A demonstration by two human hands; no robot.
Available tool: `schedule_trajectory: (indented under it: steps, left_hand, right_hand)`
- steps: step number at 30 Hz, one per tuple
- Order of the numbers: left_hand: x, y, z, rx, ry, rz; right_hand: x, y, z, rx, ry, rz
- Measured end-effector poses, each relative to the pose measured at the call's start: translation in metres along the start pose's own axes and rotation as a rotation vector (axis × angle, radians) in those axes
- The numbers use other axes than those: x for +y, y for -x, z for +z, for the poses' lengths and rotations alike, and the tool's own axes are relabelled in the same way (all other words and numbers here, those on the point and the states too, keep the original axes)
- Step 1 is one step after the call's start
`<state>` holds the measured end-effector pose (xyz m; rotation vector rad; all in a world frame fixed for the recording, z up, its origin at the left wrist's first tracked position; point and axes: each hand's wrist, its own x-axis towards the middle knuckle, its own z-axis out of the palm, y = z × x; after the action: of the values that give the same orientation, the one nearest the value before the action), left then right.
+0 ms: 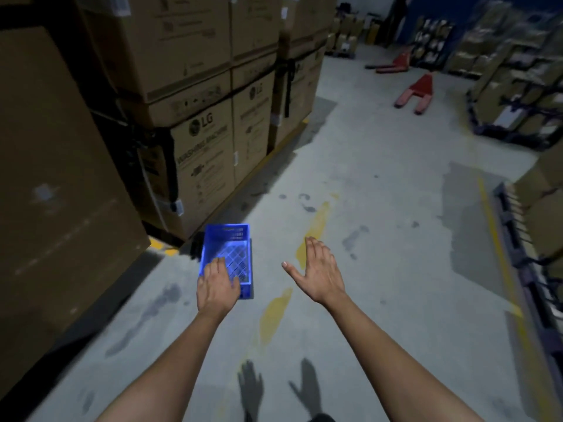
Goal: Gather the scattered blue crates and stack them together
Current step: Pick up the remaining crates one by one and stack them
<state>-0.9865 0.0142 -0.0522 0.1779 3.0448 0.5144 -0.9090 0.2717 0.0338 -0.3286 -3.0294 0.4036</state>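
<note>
One blue crate (228, 254) sits on the concrete floor (380, 208) at about 11 o'clock from the viewer, just beside the stacked cardboard boxes (195, 147).

Left hand (217, 284) reaches over its near end, fingers loosely spread; contact with the rim is likely, but I cannot tell if it grips.

Right hand (320, 269) hovers at 1 o'clock, fingers straight, holding nothing.

No other crates or stack in view (frame edges are blurred), so gathering looks barely begun: lift, carry and stacking all remain.
</note>
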Motion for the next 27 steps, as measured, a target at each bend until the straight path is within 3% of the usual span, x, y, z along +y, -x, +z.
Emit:
schedule_trajectory:
  steps: [12, 19, 27]
  left_hand:
    - [0.035, -0.198, 0.063, -0.037, -0.016, -0.150]
    - [0.081, -0.284, 0.067, 0.011, 0.082, -0.393]
    - [0.047, -0.322, 0.079, -0.067, 0.284, -0.820]
  right_hand:
    - [0.068, -0.273, 0.008, -0.043, -0.048, -0.044]
    - [0.073, -0.436, 0.012, -0.163, -0.030, -0.254]
    - [0.008, -0.552, 0.067, -0.448, -0.139, -0.366]
